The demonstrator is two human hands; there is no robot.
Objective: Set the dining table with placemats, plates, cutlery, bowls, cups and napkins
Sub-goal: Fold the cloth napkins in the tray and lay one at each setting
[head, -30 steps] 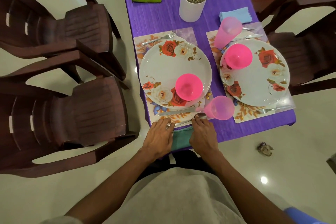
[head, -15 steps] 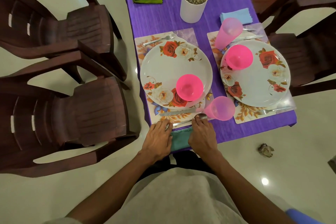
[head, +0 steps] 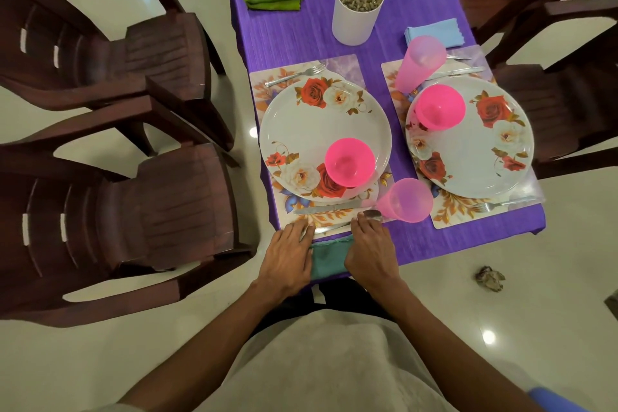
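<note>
both hands (head: 289,257) flat, flanking teal napkin (head: 329,257)

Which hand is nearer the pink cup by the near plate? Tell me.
Right. The right hand has fingertips by the spoon, just beside the pink cup; the left hand lies farther left.

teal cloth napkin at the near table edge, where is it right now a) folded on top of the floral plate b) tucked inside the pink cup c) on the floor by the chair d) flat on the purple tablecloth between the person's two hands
d: the teal cloth napkin lies flat at the edge of the purple tablecloth, with the left hand and the right hand resting on either side of it.
</note>
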